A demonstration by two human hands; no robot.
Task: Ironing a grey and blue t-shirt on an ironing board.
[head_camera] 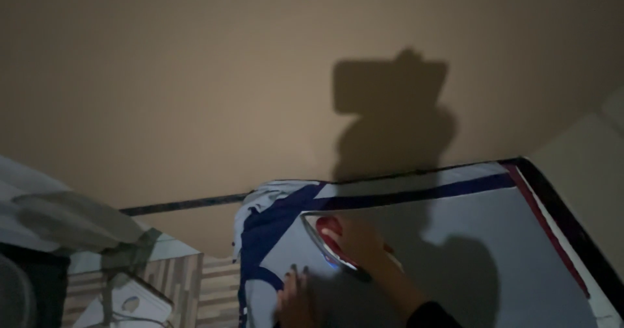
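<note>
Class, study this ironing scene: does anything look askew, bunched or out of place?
Yes: the grey cloth bunches into folds at its far left corner, while the rest lies flat under the iron held by the right hand.

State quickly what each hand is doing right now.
Left hand: open, flat on the grey cloth.
Right hand: closed around the red iron.

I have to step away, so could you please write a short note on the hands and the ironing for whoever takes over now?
Right hand: gripping the red iron, which rests on the grey cloth.
Left hand: flat on the cloth's near left edge, fingers spread.
Cloth: spread across the surface, with blue stripes and a red edge band.
Progress: dim light, so pressed and unpressed areas cannot be told apart.
</note>
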